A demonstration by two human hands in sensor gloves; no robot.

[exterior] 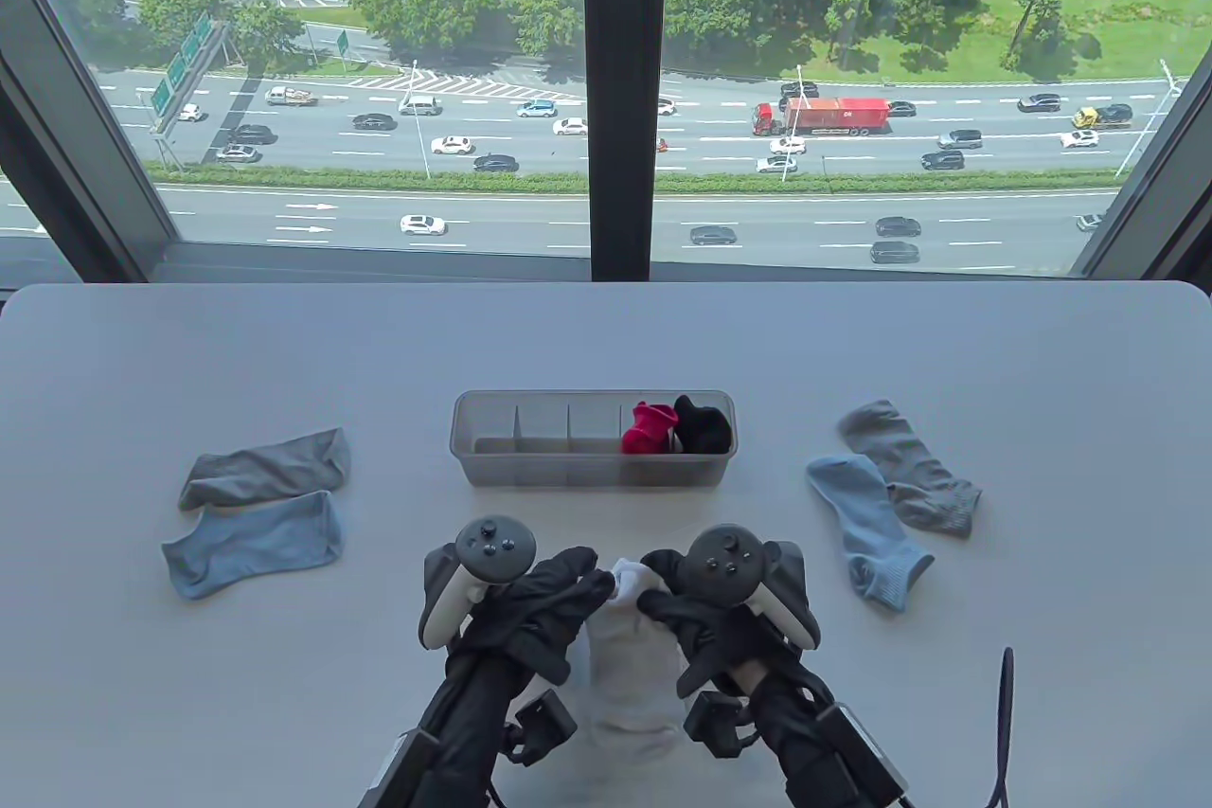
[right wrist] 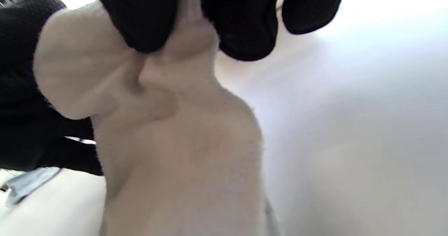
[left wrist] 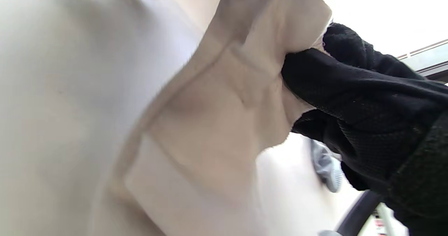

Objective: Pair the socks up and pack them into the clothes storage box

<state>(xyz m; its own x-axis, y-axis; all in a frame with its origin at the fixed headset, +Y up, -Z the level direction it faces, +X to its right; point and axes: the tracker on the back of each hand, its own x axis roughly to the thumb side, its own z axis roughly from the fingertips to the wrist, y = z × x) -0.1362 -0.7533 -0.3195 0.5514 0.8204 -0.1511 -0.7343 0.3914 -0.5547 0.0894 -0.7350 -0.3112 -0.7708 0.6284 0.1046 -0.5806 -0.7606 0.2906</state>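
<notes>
Table view: translucent grey divided plastic storage box (exterior: 492,457) sits mid-table. Its two right-hand compartments hold a rolled red sock bundle (exterior: 649,427) and a rolled black sock bundle (exterior: 704,425); the rest look unfilled. So two pairs packed, by my reading. White sock pair (exterior: 632,675) in work at the near edge, long axis running toward the box, far end bunched. Left hand (exterior: 544,604) and right hand (exterior: 696,609) both pinch that bunched end. Left to do: grey sock (exterior: 270,465) and pale blue sock (exterior: 256,543) at left; second grey sock (exterior: 914,467) and second pale blue sock (exterior: 866,529) at right, well apart.

Left wrist view: white fabric pinched at top, hanging down-left; blurred.

Right wrist view: fingertips (right wrist: 140,22) clamp a fold of the white fabric.
</notes>
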